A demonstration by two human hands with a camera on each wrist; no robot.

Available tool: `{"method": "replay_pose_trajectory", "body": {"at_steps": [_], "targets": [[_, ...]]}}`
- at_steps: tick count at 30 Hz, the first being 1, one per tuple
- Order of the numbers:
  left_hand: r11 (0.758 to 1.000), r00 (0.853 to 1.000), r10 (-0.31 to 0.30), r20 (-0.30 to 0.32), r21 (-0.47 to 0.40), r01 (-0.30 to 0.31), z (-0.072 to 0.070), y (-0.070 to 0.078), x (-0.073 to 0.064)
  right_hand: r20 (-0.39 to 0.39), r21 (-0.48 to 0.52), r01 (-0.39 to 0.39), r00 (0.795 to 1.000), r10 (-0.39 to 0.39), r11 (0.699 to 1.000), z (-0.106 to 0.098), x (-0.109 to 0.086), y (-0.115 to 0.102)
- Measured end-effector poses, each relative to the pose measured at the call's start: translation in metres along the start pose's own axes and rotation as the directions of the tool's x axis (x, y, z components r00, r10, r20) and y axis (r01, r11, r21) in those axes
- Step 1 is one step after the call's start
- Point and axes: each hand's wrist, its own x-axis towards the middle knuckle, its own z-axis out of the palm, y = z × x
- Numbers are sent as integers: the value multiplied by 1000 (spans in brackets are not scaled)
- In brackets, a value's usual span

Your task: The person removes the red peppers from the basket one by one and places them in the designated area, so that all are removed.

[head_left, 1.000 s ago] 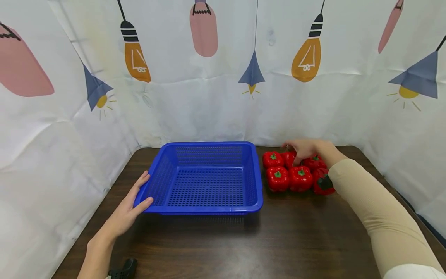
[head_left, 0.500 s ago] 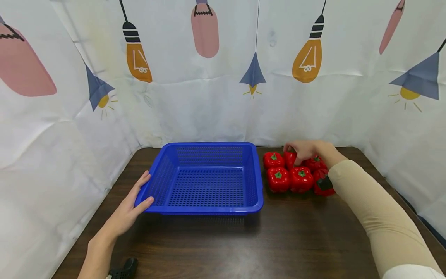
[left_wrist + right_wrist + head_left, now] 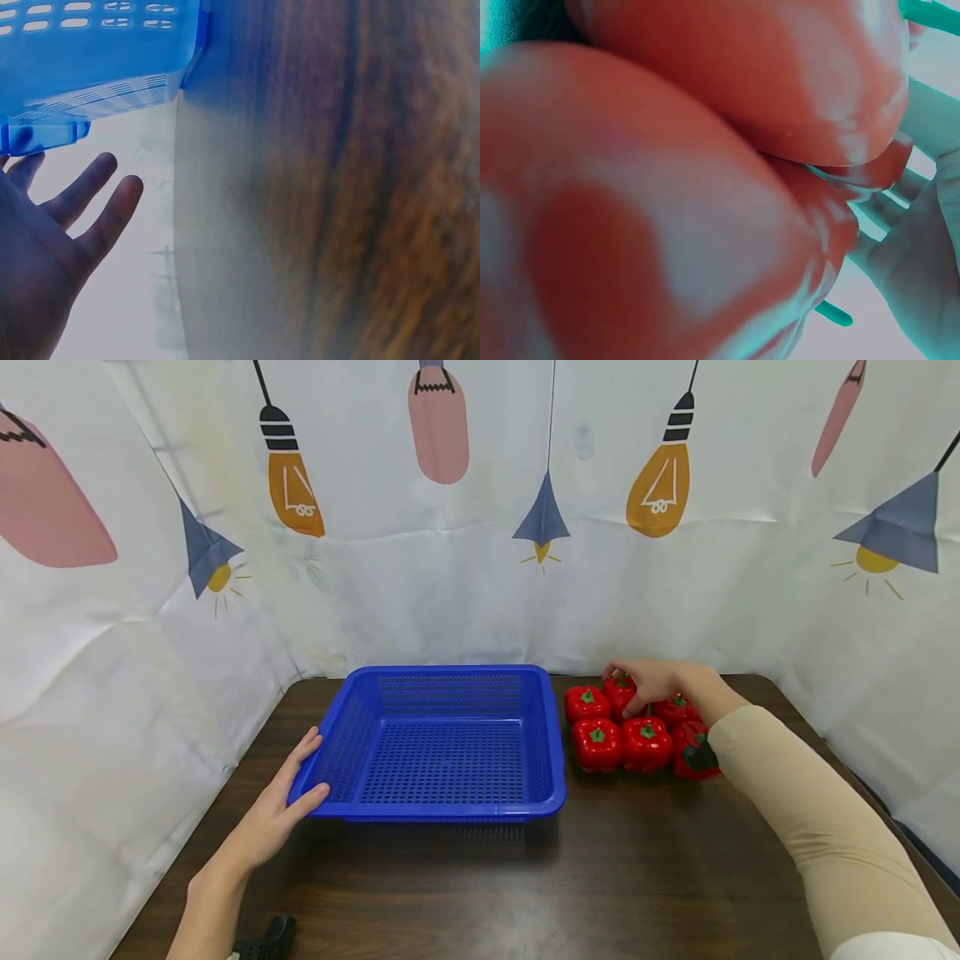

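Note:
My right hand (image 3: 654, 682) reaches over a group of shiny red bell peppers and grips one bell pepper (image 3: 617, 695) in the back row, thumb in front and fingers behind. Its green stem shows near the fingertips. In the right wrist view, large bell peppers (image 3: 630, 210) fill the foreground, partly hiding the hand (image 3: 911, 270). A blue perforated plastic basket (image 3: 435, 812) stands left of the peppers. At its left side my left hand (image 3: 262, 827) touches the rim, thumb at the front corner. The left wrist view shows spread, straight fingers (image 3: 112, 217) below the basket's rim.
Other bell peppers (image 3: 597, 745) sit close together around the gripped one, some partly behind the right wrist and sleeve. A dark wooden table (image 3: 480, 893) bears everything. Behind it hangs a white curtain (image 3: 465, 602) printed with lamps. A black strapped device (image 3: 270, 939) is at the left wrist.
My right hand has shifted slightly left, and the gripped bell pepper has come up a little, its stem now showing. The left hand and basket have stayed in place.

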Motion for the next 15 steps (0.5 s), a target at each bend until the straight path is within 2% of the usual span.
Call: {"method": "replay_pose_trajectory", "body": {"at_steps": [7,15], "targets": [[1000,1000,0,4,1,0,0,3,-1,-29,-6,38,999,-38,999,0,-10,-3],[1000,1000,8,1,8,-8,0,4,-1,-36,16,46,998,-45,999,-1,-18,-7]]}}
